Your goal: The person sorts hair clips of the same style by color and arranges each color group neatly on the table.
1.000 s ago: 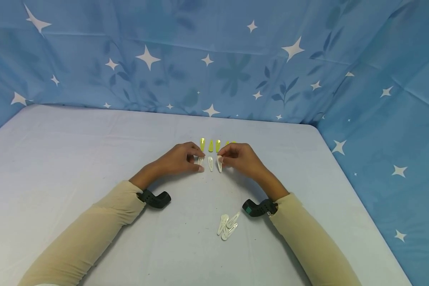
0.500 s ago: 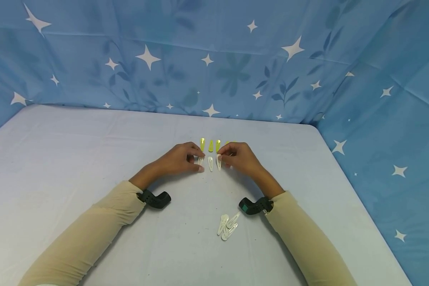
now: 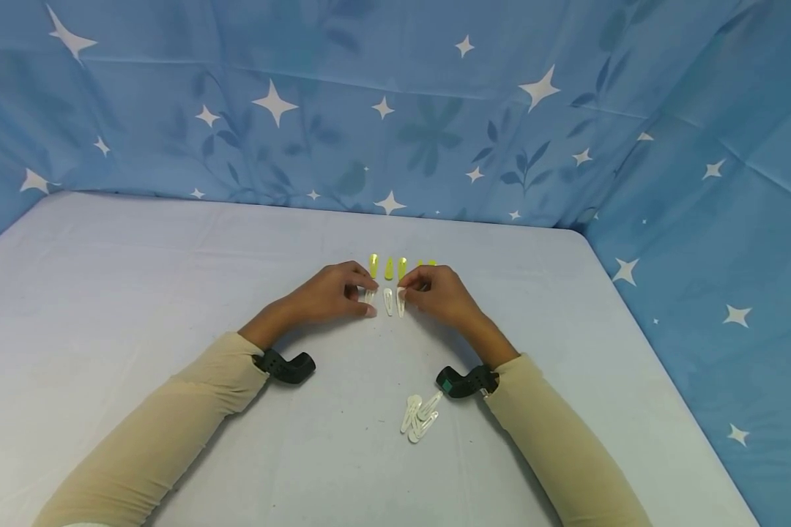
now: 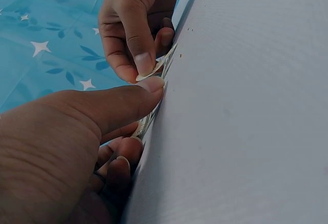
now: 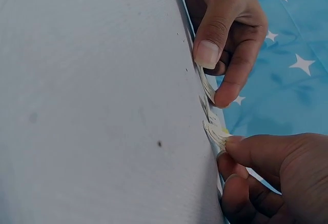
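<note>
A: From my remote desk, I take the lone white clip (image 3: 387, 295) as the landmark. What do I have to its left?

B: I have the left hand (image 3: 332, 293) there, thumb and forefinger bent to hold white slats (image 3: 369, 296) by their two ends. They look like slim clips lying on the cloth; I can't count them.

A: And to its right?

B: The right hand (image 3: 438, 293), pinching a pale clip (image 3: 400, 307) between thumb and forefinger, just beside the landmark. It's a narrow teardrop with a slot down its middle.

A: Beyond the landmark I see glossy yellow clips (image 3: 389, 271) in a row, the right-hand ones partly behind the knuckles.

B: Well towards me from it, a loose heap (image 3: 420, 419) of white clips overlaps.

A: Surfaces?

B: Under it, smooth whitish cloth (image 3: 343, 454) with dark specks; far behind it, a creased blue curtain (image 3: 343, 146) printed with four-pointed stars and leaves.

A: Lettering?

B: Nearer me than the landmark, the right black wristband (image 3: 464, 382) bears a green patch (image 3: 447, 386), too small to read.
</note>
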